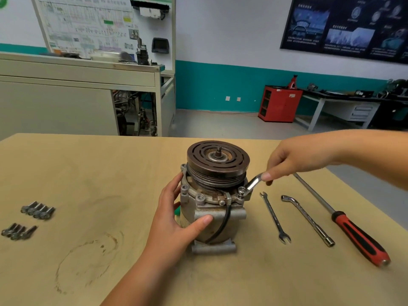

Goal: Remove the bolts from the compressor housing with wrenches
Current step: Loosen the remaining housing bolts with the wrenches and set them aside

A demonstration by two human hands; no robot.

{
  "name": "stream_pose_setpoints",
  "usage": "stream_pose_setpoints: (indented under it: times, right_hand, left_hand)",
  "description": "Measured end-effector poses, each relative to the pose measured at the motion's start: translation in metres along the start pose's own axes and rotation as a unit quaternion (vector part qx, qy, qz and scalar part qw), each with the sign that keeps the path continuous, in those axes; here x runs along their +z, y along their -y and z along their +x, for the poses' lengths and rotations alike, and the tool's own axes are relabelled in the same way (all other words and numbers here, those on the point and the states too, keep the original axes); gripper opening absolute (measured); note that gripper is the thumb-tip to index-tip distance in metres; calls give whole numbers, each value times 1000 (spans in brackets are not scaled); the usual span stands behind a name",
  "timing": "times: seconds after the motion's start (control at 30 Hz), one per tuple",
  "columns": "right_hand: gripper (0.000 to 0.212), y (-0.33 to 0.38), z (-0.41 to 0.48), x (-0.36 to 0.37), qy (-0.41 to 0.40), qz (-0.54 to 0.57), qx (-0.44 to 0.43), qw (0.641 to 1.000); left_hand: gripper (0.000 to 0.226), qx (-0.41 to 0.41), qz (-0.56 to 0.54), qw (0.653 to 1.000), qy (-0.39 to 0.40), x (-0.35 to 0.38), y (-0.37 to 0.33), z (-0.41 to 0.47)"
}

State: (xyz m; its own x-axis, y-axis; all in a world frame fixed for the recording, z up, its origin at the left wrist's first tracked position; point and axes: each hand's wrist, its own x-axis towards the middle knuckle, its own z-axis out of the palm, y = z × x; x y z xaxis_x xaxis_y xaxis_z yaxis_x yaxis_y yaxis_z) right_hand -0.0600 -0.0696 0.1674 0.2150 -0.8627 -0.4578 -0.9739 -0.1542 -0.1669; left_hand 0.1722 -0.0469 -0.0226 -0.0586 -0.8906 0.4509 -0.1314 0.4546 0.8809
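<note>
**Compressor on bench: bolt removal part done**

Item: compressor, standing on end near the middle of the table. Its long axis is vertical, with the pulley on top, face up, and the shaft stub pointing straight up. A black cable runs down the near side.

Hands: apart, one on each side of the unit. The left hand grips the housing, thumb across the front and fingers round the left side, steadying it. The right hand pinches the shank of a wrench.

Wrench in use: its head sits on a bolt at the near-right of the flange. The handle slopes up and to the right from the bolt.

Progress: two clusters of loose bolts lie at the far left of the table, well apart from the compressor. They were probably taken out already. Several bolt heads still sit in the flange, one at the near side and others round the left rim. By this showing the job is somewhere in its middle. The far side of the flange is hidden by the pulley.

Spare tools, right of the compressor, untouched: an open-ended spanner, a bent socket wrench and a red-handled screwdriver.
</note>
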Motion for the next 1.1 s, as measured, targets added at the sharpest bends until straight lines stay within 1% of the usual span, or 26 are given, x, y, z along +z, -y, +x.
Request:
stream_pose_setpoints:
  times: [0.03, 0.1, 0.17, 0.23, 0.3, 0.37, 0.47, 0.53, 0.63, 0.7, 0.73, 0.8, 0.93, 1.03, 1.07, 1.1]
  right_hand:
    - [52, -2, 3, -1, -5, 6, -14, 1000]
    - [38, -9, 1, -5, 16, 31, -26, 999]
    - [25, -21, -9, -12, 74, 64, -37, 995]
    - [23, -33, -19, -12, 120, 119, -59, 984]
    - [23, -38, -26, -1, 141, 200, -89, 966]
    - [22, -35, -29, 21, 167, 276, -121, 939]
    - [23, -15, -35, 56, 197, 354, -132, 905]
    - [25, 4, -41, 71, 171, 448, -107, 871]
    - [29, 25, -47, 83, 96, 584, -89, 801]
    - [29, 33, -48, 85, 66, 633, -88, 766]
    - [29, 35, -47, 85, 57, 647, -85, 756]
    - [29, 38, -45, 85, 43, 655, -74, 751]
    - [29, 41, -39, 87, 36, 637, -67, 767]
    - [26, 41, -37, 85, 48, 647, -69, 758]
    - [25, 40, -37, 84, 58, 645, -69, 759]
    - [25, 39, -37, 84, 67, 632, -68, 769]
  left_hand:
    - [86, 0, -2, 1000, -1, 0, -1, 0]
    - [85, -2, -3, 1000, -1, 0, -1, -1]
    - [85, 0, -3, 1000, -1, 0, -1, 0]
    - [85, -3, -2, 1000, -2, 0, -1, 0]
    - [85, -4, -1, 1000, -5, 0, -1, 1]
    - [84, -3, 0, 1000, -6, 0, -1, 1]
    - [84, -3, -3, 1000, -4, 0, -1, 0]
    - [83, 1, -2, 1000, -3, -1, 0, 0]
    - [82, 6, 4, 1000, -3, -1, -1, 0]
    - [84, 8, 6, 1000, -3, -1, -1, 0]
    - [85, 9, 5, 1000, -3, -1, 0, 0]
    - [87, 9, 6, 1000, -3, -1, 0, 0]
    - [86, 7, 7, 1000, -6, 0, 0, 1]
    - [86, 4, 7, 1000, -7, 0, 0, 1]
    - [86, 4, 7, 1000, -6, -1, 0, 1]
    - [86, 4, 6, 1000, -4, 0, 0, 1]
